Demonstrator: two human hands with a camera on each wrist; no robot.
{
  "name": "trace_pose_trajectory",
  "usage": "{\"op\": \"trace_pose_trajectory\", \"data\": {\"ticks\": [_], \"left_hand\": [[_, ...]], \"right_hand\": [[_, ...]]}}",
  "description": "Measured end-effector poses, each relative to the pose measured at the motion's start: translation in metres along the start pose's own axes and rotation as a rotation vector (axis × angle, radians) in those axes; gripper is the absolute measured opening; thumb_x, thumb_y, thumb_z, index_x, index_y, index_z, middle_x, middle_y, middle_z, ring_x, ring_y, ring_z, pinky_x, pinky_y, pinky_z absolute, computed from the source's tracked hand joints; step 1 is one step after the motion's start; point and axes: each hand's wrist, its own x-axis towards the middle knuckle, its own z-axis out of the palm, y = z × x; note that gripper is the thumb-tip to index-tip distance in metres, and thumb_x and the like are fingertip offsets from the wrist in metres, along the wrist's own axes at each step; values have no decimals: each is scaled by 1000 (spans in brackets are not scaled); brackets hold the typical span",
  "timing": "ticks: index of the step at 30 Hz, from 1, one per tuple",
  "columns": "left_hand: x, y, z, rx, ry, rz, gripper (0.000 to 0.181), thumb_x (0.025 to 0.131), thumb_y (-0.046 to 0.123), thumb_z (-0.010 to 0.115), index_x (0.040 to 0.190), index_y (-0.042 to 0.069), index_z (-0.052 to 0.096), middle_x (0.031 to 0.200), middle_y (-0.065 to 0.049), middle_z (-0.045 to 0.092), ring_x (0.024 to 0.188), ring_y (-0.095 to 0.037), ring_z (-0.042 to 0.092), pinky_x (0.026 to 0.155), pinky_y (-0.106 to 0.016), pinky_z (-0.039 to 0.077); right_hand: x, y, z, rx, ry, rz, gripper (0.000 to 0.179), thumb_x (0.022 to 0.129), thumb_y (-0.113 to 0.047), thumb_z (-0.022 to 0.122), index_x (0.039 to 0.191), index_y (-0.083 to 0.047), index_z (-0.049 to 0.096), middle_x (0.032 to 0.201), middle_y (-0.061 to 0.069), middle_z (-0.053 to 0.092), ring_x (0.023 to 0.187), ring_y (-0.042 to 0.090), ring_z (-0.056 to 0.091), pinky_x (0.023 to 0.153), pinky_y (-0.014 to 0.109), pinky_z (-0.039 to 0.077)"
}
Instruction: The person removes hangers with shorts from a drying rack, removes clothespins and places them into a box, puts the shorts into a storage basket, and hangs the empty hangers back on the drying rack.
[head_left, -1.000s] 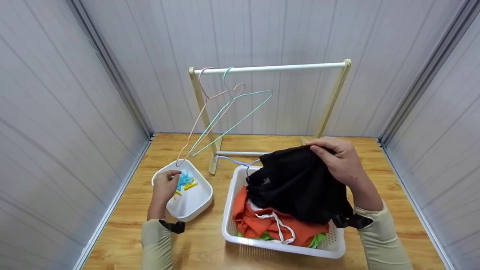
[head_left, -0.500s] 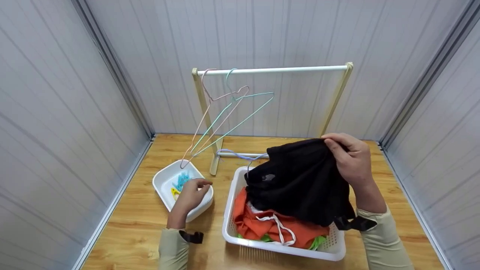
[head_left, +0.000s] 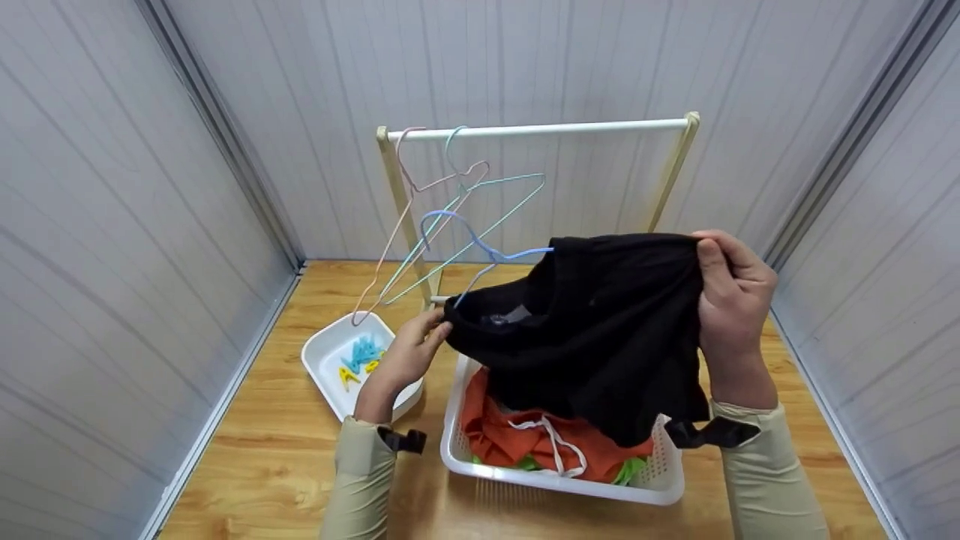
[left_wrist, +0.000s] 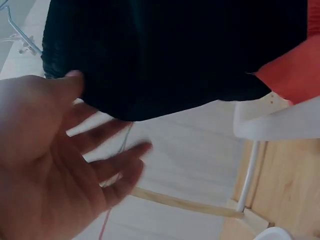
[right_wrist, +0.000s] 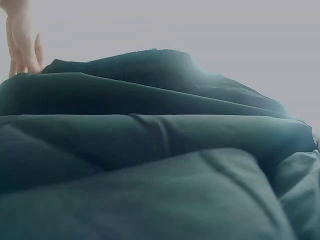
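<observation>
A black garment (head_left: 600, 322), its exact kind unclear, is stretched between my two hands above the laundry basket. My left hand (head_left: 409, 352) pinches its left edge between thumb and fingers, the other fingers spread in the left wrist view. The right hand (head_left: 735, 292) grips its upper right corner. A blue wire hanger (head_left: 480, 244) is partly inside the garment; its hook and neck stick out at the opening, and the rest is hidden by the cloth. Near the opening a small grey label (head_left: 516, 313) shows. In the right wrist view, dark folds fill most of the picture.
Below is a white basket (head_left: 562, 484) with orange cloth (head_left: 525, 442), a white drawstring and green cloth. A white tray (head_left: 322, 341) to the left has blue and yellow clothespins. Behind, a rack (head_left: 570, 130) bears a pink hanger (head_left: 390, 247) and a mint hanger (head_left: 510, 217).
My left hand has moved from over the tray to the garment's left edge and taken hold there. The garment and blue hanger have risen, and the right hand has moved up and right.
</observation>
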Motion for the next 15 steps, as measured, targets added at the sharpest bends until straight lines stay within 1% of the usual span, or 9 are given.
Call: {"op": "trace_pose_trajectory", "data": {"ticks": [2,4,6,8,10,11,12,15], "left_hand": [[2,2,-2,-14,24,17,24,102,10,51,120,1,63,117,-11,64,111,-25,57,94,-44,44],[2,4,-1,-21,53,25,18,101,7,50,109,-2,64,105,-11,66,100,-23,58,88,-41,45],[1,8,-1,-10,100,41,13,100,4,51,100,-3,62,95,-11,65,91,-22,58,81,-38,46],[-1,14,-1,6,165,75,12,99,1,51,94,-4,61,86,-11,62,82,-21,56,74,-35,45],[-3,21,-3,30,237,124,10,98,0,54,92,-3,62,81,-9,59,77,-19,56,69,-31,45],[-4,25,-4,43,268,151,10,97,1,55,91,-2,62,79,-7,57,74,-18,54,66,-29,44],[-4,29,-6,53,294,180,9,97,1,56,90,-1,62,77,-6,56,71,-17,52,64,-29,43],[-4,42,-9,58,344,264,8,96,3,59,89,2,63,75,-3,54,68,-16,49,61,-29,41]], "right_hand": [[1,1,1,25,27,10,16,90,10,59,98,23,61,84,18,68,71,21,61,67,27,50],[0,3,1,56,42,36,17,91,8,60,99,23,61,84,18,67,71,21,61,67,28,50],[-2,6,-2,80,51,70,18,92,6,59,100,21,62,83,18,67,72,21,61,67,28,50],[-5,9,-5,107,58,114,19,93,3,60,102,19,63,83,17,66,72,21,62,66,27,50],[-7,14,-7,128,59,158,20,93,0,60,103,17,64,84,16,66,72,21,62,66,27,50],[-8,16,-7,124,59,169,21,94,-2,60,103,17,64,84,14,66,72,20,62,66,27,51],[-8,18,-8,143,60,187,21,94,-2,60,104,15,64,85,14,66,73,20,62,66,27,51],[-13,26,-9,207,54,223,21,95,-3,59,105,15,64,86,14,65,74,20,63,67,27,51]]}}
